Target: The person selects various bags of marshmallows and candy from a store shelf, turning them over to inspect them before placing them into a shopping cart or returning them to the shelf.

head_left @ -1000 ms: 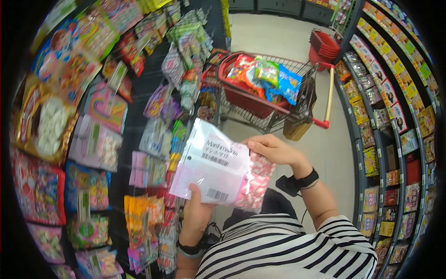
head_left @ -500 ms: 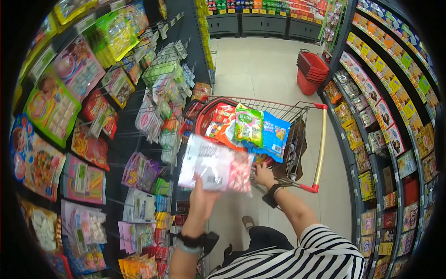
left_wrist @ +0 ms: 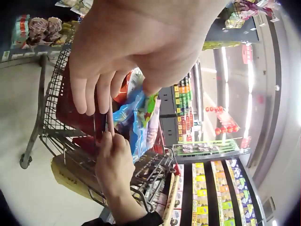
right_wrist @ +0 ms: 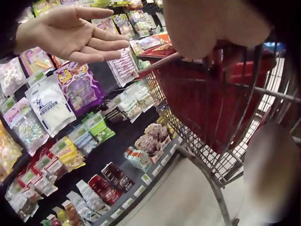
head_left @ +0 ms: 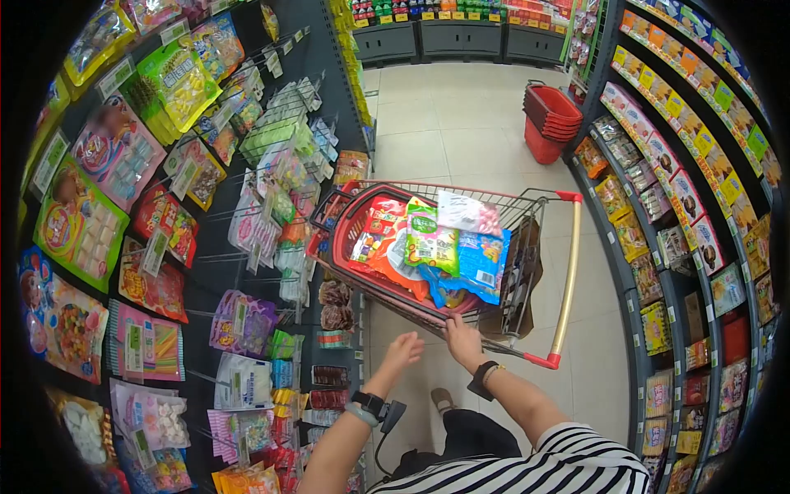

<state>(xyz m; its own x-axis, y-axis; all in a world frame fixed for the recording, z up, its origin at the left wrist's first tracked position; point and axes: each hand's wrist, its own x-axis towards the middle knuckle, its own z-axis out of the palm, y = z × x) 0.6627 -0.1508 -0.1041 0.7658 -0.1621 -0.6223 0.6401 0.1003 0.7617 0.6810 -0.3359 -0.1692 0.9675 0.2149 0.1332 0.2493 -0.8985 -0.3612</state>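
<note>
The white-and-pink marshmallow bag (head_left: 467, 212) lies in the red basket (head_left: 336, 247), across the upper parts of the blue bag (head_left: 480, 262) and the green bag (head_left: 432, 239). A red-and-orange bag (head_left: 381, 235) is beside them. The basket sits in the wire shopping cart (head_left: 535, 216). My left hand (head_left: 401, 354) is empty in front of the cart; its palm and extended fingers (right_wrist: 77, 35) show in the right wrist view. My right hand (head_left: 463, 342) grips the near edge of the basket, with thumb and fingers pinched there in the left wrist view (left_wrist: 114, 165).
Hanging candy bags (head_left: 82, 230) fill the rack on the left. Shelves of boxes and packets (head_left: 658, 239) line the right side. Stacked red baskets (head_left: 550, 123) stand beyond the cart, whose gold-coloured handle (head_left: 566, 280) is at its right end. Dark cabinets (head_left: 461, 39) close the far end.
The marshmallow bag has gone from my left hand onto the bags in the basket. My right hand let go of that bag earlier and moved to the basket's near edge.
</note>
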